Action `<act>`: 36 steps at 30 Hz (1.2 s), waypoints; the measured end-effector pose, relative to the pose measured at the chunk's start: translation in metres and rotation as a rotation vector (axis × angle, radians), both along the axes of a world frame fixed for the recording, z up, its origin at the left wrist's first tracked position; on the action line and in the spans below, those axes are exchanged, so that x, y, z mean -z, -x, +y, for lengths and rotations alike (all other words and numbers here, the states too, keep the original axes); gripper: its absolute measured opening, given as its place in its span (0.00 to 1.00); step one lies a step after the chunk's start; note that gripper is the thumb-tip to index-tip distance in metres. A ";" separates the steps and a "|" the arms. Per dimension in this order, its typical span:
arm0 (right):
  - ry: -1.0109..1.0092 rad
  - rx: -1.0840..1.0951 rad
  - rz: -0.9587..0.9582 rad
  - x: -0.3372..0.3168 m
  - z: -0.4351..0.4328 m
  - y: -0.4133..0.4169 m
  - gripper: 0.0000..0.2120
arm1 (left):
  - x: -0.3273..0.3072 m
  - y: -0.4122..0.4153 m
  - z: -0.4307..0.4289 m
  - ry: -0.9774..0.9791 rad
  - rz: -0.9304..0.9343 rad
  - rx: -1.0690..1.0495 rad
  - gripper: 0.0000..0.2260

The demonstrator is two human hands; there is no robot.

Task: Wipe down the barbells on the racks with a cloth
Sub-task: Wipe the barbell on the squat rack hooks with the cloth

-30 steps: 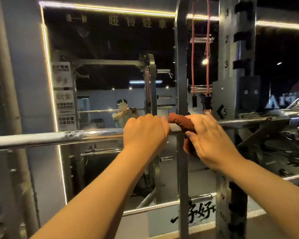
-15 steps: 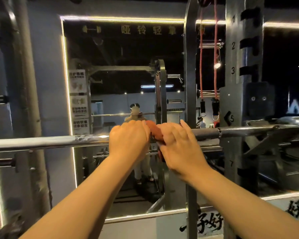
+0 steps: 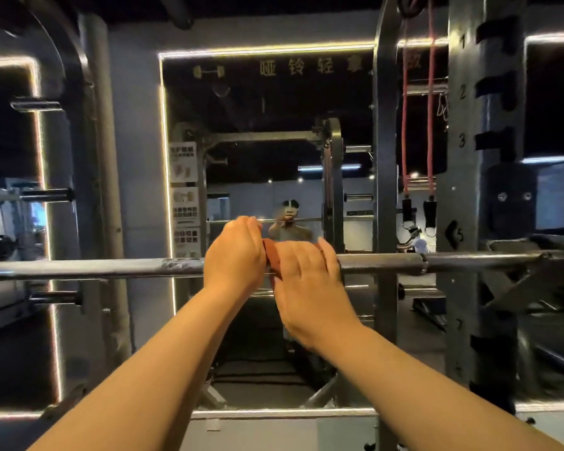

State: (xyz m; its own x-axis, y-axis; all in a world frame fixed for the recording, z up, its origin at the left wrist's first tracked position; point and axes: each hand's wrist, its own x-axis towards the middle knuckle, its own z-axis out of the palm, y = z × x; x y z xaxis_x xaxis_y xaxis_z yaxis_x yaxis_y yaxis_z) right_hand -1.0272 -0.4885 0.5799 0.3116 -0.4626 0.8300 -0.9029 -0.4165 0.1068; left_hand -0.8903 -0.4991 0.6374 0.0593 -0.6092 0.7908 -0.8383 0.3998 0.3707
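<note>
A steel barbell (image 3: 95, 269) runs level across the view, resting on the rack at the right. Around its middle is wrapped a rust-red cloth (image 3: 270, 255). My left hand (image 3: 235, 255) is curled over the bar on the cloth's left side, and my right hand (image 3: 310, 281) closes over the cloth and bar from the right. The two hands touch. Most of the cloth is hidden under them. The bar's knurled section (image 3: 378, 263) shows just right of my right hand.
A numbered rack upright (image 3: 482, 203) stands at the right with a support arm under the bar. A slimmer post (image 3: 385, 157) and red bands (image 3: 430, 125) hang behind. A wall mirror (image 3: 261, 157) faces me, showing a person's reflection. Pegs (image 3: 46, 195) stick out at the left.
Both hands and the cloth have slid left along the bar, away from the right upright. The hands have drawn closer together, and the view has shifted left.
</note>
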 end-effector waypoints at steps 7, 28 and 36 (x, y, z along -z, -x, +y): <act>0.132 0.134 0.042 -0.001 -0.001 0.078 0.21 | 0.008 0.005 0.013 -0.001 -0.478 -0.236 0.04; 0.117 0.291 -0.352 0.006 0.020 0.188 0.18 | 0.011 0.072 0.011 -0.007 -0.692 -0.344 0.07; 0.018 0.139 -0.058 0.005 0.015 0.170 0.19 | 0.016 0.137 0.010 0.081 -0.756 -0.227 0.07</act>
